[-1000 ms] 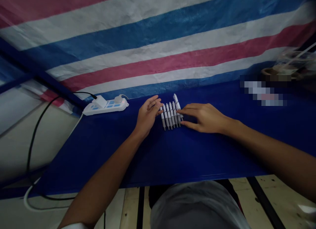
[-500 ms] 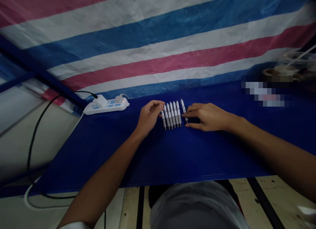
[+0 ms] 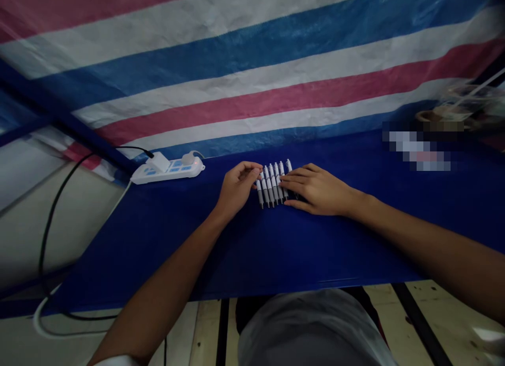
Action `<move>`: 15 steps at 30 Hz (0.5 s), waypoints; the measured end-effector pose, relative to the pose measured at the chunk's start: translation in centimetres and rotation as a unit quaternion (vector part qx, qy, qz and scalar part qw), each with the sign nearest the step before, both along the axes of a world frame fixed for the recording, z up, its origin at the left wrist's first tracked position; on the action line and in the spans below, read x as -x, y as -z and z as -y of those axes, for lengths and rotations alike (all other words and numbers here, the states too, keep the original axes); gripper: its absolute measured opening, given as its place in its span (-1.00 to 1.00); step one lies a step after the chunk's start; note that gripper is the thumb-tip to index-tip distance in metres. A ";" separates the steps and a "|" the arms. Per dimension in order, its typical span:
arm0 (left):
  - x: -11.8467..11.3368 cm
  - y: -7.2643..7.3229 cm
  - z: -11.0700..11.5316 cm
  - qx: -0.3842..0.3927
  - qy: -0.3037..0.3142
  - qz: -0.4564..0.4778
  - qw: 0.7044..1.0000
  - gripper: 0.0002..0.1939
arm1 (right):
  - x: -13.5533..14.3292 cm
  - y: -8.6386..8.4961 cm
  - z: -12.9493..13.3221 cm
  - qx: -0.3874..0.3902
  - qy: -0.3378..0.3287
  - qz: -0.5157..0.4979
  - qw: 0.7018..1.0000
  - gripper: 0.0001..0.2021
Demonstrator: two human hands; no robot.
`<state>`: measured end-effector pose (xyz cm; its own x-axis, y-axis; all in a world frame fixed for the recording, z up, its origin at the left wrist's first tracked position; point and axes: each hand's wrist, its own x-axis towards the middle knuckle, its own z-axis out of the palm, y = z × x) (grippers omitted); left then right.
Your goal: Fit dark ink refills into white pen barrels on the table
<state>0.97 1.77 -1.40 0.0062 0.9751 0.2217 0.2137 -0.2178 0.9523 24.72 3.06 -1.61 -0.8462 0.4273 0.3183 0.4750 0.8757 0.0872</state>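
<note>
The right hand [image 3: 321, 190] is laid flat, fingers extended and ungripped, over the right end of a row of white pens [image 3: 272, 184]; the left hand [image 3: 236, 187] is loosely curled against the row's left end, nothing clasped. The pens lie between both hands on the blue bench [image 3: 276, 245], side by side, long axes running away from the body, grey tips pointing toward it.

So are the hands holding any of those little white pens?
None is lifted. The left hand touches the row of pens at its left end; the right hand lies flat over its right end.
</note>
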 end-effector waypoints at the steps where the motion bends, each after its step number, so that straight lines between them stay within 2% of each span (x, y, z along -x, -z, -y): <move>1: 0.0 0.0 0.0 -0.002 0.001 -0.001 1.000 -0.87 | 0.0 -0.1 0.0 -0.004 -0.007 -0.006 1.000 -0.53; 5: 0.2 0.1 -0.2 -0.016 0.002 -0.018 1.000 -0.87 | -0.4 -1.0 -0.1 0.010 -0.020 -0.076 0.997 -0.56; 8: 0.1 0.1 0.1 -0.047 -0.001 -0.067 0.997 -0.87 | -0.8 -1.6 -0.3 0.069 0.013 -0.165 0.984 -0.58; 11: -0.1 -0.1 0.7 -0.117 -0.005 -0.156 0.981 -0.85 | -1.0 -2.1 -0.2 0.142 0.067 -0.265 0.951 -0.62; 15: -0.3 -0.5 1.4 -0.225 -0.005 -0.257 0.940 -0.80 | -1.0 -2.8 0.6 0.174 0.096 -0.378 0.904 -0.66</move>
